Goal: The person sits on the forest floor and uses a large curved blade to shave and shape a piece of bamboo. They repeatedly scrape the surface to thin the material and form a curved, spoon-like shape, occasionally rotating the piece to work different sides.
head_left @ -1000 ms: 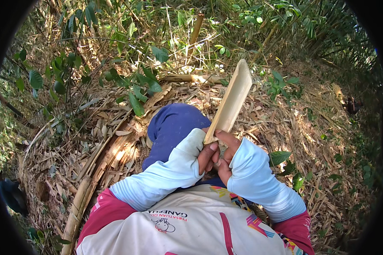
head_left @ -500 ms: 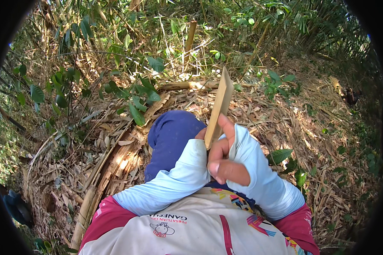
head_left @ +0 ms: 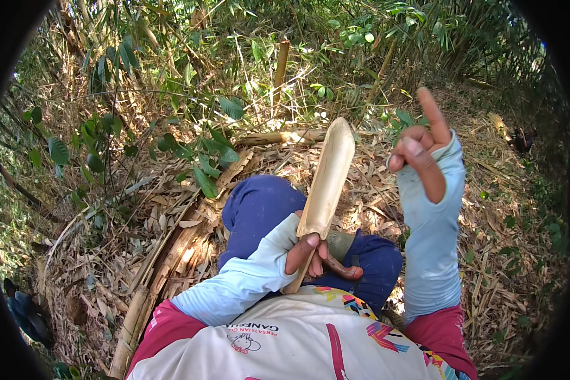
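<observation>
A head-worn fisheye looks down and forward, close above the shirt (head_left: 285, 354).

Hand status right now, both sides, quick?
Left hand: closed on the lower end of the split bamboo piece.
Right hand: raised, partly open, index finger extended, nothing visibly held.

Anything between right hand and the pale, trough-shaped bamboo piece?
Nothing visible: an open gap separates the raised, blue-sleeved right hand from the pale, trough-shaped bamboo piece. The left hand holds the piece's lower end.
</observation>
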Demonstrator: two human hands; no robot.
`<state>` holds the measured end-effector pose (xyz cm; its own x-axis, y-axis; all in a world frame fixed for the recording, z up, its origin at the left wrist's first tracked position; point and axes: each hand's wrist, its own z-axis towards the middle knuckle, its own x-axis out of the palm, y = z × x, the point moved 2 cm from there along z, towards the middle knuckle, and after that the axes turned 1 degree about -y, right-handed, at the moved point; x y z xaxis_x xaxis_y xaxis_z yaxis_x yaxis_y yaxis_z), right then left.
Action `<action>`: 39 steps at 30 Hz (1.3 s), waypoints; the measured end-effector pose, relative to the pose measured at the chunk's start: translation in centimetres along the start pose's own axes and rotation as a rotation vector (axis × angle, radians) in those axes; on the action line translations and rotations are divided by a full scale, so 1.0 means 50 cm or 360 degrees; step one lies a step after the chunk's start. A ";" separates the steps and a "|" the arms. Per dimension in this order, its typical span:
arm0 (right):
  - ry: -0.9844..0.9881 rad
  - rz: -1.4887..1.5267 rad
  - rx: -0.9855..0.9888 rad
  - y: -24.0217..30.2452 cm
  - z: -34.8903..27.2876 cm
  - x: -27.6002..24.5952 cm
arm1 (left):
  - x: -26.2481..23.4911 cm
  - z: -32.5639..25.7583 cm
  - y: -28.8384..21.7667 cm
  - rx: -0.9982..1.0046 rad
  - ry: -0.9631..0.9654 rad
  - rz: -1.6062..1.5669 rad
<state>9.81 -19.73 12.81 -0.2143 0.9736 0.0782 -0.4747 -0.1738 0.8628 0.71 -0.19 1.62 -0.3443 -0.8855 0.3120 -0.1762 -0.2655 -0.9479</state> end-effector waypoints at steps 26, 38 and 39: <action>0.1024 -0.1477 0.0275 0.132 0.093 0.057 | 0.006 -0.015 0.036 0.0175 0.0338 -0.0045; 0.1516 -0.0907 0.0695 0.124 0.117 0.027 | 0.004 -0.014 0.030 0.0274 0.0629 0.0155; 0.1444 -0.0746 0.0762 0.113 0.114 0.020 | 0.002 -0.013 0.032 0.0274 0.0649 0.0148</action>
<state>11.80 -18.87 20.60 -0.7348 0.4265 -0.5274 -0.3371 0.4451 0.8296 -0.22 -0.44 0.18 -0.6927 -0.6951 0.1923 0.0166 -0.2820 -0.9593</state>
